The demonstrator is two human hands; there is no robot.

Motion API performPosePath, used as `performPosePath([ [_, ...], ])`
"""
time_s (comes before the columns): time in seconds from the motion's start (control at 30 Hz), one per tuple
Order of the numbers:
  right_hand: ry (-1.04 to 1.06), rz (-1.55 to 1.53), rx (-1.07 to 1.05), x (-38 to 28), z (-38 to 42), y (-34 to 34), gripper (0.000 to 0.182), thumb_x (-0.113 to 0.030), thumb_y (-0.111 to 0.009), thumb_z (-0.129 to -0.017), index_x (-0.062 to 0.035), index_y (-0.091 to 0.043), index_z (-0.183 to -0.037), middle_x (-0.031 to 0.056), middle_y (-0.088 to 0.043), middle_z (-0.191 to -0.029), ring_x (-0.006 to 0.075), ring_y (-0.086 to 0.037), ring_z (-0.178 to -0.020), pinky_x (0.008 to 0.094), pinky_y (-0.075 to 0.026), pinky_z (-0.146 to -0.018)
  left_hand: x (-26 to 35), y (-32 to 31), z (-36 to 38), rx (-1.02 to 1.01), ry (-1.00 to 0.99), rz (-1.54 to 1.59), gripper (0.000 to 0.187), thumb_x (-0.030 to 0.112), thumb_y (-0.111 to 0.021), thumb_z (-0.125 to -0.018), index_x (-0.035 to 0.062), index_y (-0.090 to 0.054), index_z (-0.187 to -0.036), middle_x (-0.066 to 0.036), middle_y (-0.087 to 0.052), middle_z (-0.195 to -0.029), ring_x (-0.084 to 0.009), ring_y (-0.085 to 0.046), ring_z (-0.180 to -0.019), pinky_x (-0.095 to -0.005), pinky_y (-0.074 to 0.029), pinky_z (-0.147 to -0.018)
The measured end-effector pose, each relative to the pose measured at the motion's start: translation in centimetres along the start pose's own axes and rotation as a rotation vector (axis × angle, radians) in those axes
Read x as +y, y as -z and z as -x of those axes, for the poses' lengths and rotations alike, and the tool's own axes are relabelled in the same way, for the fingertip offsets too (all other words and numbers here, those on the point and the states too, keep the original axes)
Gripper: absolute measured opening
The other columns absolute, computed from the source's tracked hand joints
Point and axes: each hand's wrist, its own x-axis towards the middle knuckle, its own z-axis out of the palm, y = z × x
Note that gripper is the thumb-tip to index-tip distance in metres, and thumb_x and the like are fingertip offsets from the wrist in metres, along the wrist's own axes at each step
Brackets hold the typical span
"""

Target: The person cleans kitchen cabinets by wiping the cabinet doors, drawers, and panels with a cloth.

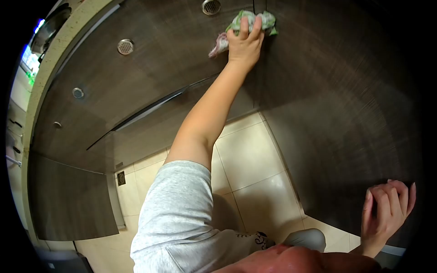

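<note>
My left hand (246, 48) reaches far up the view with its fingers bent over a crumpled cloth (239, 22), white and green with a pinkish end. The cloth is pressed against a dark wood-grain cabinet front (159, 59), near the upright seam beside a large dark panel (327, 100). Part of the cloth is hidden under the palm. At the lower right, my right hand (389, 207) is up against that large panel. Its fingers are loosely bent and apart, and nothing shows in them.
Round metal vents (125, 47) dot the cabinet front above a long slot handle (148, 109). A speckled counter edge (38, 86) curves along the left, with a dark pan (50, 29) above. Beige floor tiles (250, 150) lie below. Another dark panel (73, 200) stands lower left.
</note>
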Motion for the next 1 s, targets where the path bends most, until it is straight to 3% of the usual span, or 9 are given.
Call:
performPosePath([
  [0.07, 0.007, 0.025, 0.004, 0.0, 0.0, -0.2, 0.009, -0.011, -0.066, -0.07, -0.0076, -0.058, -0.074, 0.0032, -0.058, -0.075, 0.0232, -0.057, -0.083, 0.0469, -0.033, -0.099, 1.1, 0.0, 4.1, -0.143, -0.077, -0.03, 0.033, 0.024, -0.057, -0.071, 0.0206, -0.062, -0.103, 0.001, -0.036, -0.135, -0.0307, -0.03, -0.12, -0.0491, -0.035, -0.074],
  [0.3, 0.027, 0.085, 0.039, 0.4, 0.6, -1.1, 0.007, -0.008, -0.064, -0.076, -0.0072, -0.058, -0.075, 0.0035, -0.057, -0.076, 0.022, -0.057, -0.085, 0.0439, -0.034, -0.099, 0.2, 1.2, 12.0, -0.243, -0.194, 0.074, 0.024, 0.025, -0.057, -0.075, 0.0235, -0.062, -0.098, 0.005, -0.034, -0.138, -0.0248, -0.03, -0.123, -0.0468, -0.038, -0.077],
  [0.37, 0.028, 0.066, 0.07, 0.1, 0.3, -0.8, 0.009, -0.005, -0.065, -0.07, -0.006, -0.057, -0.074, 0.005, -0.056, -0.074, 0.0234, -0.057, -0.081, 0.0453, -0.034, -0.098, -1.7, 2.3, 12.2, -0.328, -0.264, 0.116, 0.025, 0.024, -0.058, -0.076, 0.0256, -0.062, -0.1, 0.006, -0.032, -0.139, -0.0236, -0.03, -0.124, -0.046, -0.038, -0.08],
  [0.5, 0.039, -0.002, 0.079, -0.1, -0.1, -0.2, 0.009, -0.005, -0.065, -0.07, -0.0059, -0.057, -0.074, 0.0051, -0.056, -0.074, 0.0236, -0.057, -0.083, 0.0439, -0.034, -0.098, -7.1, 7.4, 13.2, -0.446, -0.083, 0.04, 0.03, 0.025, -0.062, -0.075, 0.0295, -0.061, -0.105, 0.006, -0.03, -0.143, -0.0273, -0.025, -0.129, -0.0483, -0.036, -0.085],
  [0.63, 0.027, -0.045, 0.077, -0.5, -0.4, 0.2, 0.009, -0.005, -0.065, -0.07, -0.0062, -0.056, -0.073, 0.0044, -0.055, -0.073, 0.0234, -0.056, -0.083, 0.0434, -0.032, -0.099, -13.3, 12.7, 15.9, -0.366, 0.218, -0.119, 0.037, 0.025, -0.066, -0.075, 0.0322, -0.061, -0.112, 0.003, -0.034, -0.14, -0.032, -0.027, -0.127, -0.0467, -0.035, -0.094],
  [0.67, 0.012, -0.065, 0.071, -0.5, -0.5, 0.3, 0.009, -0.005, -0.065, -0.07, -0.0063, -0.056, -0.073, 0.0041, -0.055, -0.072, 0.0231, -0.056, -0.082, 0.0433, -0.032, -0.099, -14.0, 13.4, 16.1, -0.225, 0.311, -0.17, 0.033, 0.025, -0.067, -0.075, 0.03, -0.063, -0.107, 0.005, -0.041, -0.135, -0.0322, -0.029, -0.125, -0.0479, -0.036, -0.09],
  [0.83, 0.003, -0.094, 0.101, -0.7, -0.8, 0.5, 0.011, -0.007, -0.066, -0.071, -0.0072, -0.055, -0.072, 0.0031, -0.054, -0.07, 0.0219, -0.055, -0.079, 0.0424, -0.031, -0.099, -11.5, 11.2, 11.3, 0.055, 0.763, -0.237, 0.046, 0.018, -0.062, -0.076, 0.0187, -0.057, -0.122, -0.013, -0.029, -0.136, -0.0406, -0.025, -0.118, -0.0516, -0.026, -0.1],
  [0.9, -0.002, -0.093, 0.097, -0.7, -0.8, 0.5, 0.011, -0.007, -0.066, -0.071, -0.0076, -0.055, -0.072, 0.0026, -0.054, -0.07, 0.0213, -0.055, -0.077, 0.0418, -0.031, -0.098, -10.0, 8.9, 7.4, 0.139, 0.836, -0.218, 0.047, 0.018, -0.061, -0.076, 0.0196, -0.056, -0.122, -0.013, -0.027, -0.137, -0.0433, -0.025, -0.118, -0.0524, -0.026, -0.1],
  [1.0, -0.006, -0.087, 0.113, -0.7, -0.8, 0.3, 0.011, -0.007, -0.067, -0.071, -0.008, -0.056, -0.071, 0.0026, -0.054, -0.069, 0.0206, -0.054, -0.076, 0.0414, -0.032, -0.097, -6.9, 5.5, 4.2, 0.032, 0.488, -0.152, 0.037, 0.02, -0.058, -0.078, 0.0214, -0.06, -0.115, -0.006, -0.028, -0.14, -0.0412, -0.026, -0.122, -0.0545, -0.029, -0.096],
])
